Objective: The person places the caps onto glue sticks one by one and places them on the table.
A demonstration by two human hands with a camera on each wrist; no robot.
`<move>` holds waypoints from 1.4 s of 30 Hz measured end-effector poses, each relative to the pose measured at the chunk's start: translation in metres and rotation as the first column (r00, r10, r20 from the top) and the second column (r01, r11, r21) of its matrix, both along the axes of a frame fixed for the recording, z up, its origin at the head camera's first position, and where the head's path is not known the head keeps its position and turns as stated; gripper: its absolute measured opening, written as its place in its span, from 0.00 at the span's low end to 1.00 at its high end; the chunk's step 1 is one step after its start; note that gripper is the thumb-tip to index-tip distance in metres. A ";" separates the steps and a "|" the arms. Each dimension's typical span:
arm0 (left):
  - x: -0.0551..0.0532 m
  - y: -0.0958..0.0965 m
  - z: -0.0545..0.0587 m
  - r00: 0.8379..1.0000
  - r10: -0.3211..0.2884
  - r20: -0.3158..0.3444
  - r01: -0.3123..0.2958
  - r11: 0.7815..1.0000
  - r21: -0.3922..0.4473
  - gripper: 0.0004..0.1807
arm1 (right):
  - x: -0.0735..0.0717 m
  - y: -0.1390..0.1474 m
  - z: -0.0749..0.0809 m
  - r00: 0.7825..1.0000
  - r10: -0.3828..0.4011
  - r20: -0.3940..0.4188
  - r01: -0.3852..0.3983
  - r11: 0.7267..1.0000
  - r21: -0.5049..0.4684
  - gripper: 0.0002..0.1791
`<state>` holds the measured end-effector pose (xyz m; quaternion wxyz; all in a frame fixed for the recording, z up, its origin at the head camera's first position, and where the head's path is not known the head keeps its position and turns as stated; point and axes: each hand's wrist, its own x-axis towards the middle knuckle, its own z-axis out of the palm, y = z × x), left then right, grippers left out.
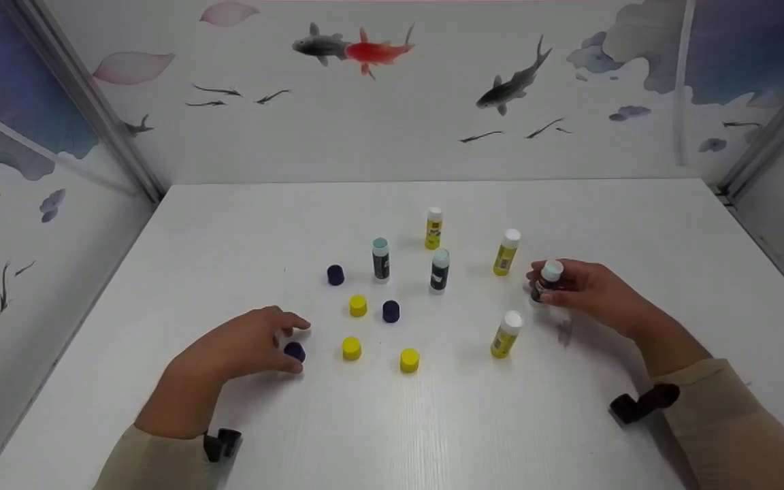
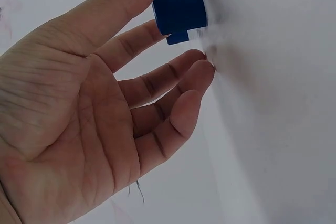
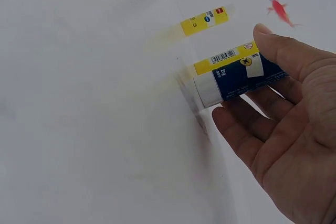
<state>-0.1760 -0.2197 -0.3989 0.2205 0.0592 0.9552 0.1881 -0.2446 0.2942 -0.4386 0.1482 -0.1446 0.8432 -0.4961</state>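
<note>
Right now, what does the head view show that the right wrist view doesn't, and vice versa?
Only head: the left grip, thumb and fingers either side of a dark cap; two more dark caps; three yellow caps.

Only right wrist: the round yellow emblem with a dark cross on the held stick's label.

Both: the right grip holding the dark blue glue stick, yellow glue sticks, and the red fish on the wall.

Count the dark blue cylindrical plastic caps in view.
3: one cap by the left hand; another cap right of the rearmost yellow cylindrical plastic cap; a third cap behind that, leftward.
</note>
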 end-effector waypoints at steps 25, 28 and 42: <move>-0.003 0.003 -0.009 0.999 -0.038 -0.014 0.038 0.999 -0.003 0.14 | -0.003 0.000 -0.004 0.999 -0.046 0.013 0.046 0.999 -0.004 0.29; -0.003 0.004 -0.008 0.999 -0.037 -0.009 0.037 0.999 0.002 0.12 | -0.004 0.000 -0.005 0.999 -0.045 0.013 0.045 0.999 -0.004 0.29; -0.001 0.002 -0.007 0.995 -0.086 -0.054 0.088 0.996 0.032 0.07 | -0.005 0.003 -0.007 1.000 -0.008 -0.010 0.008 0.999 -0.044 0.27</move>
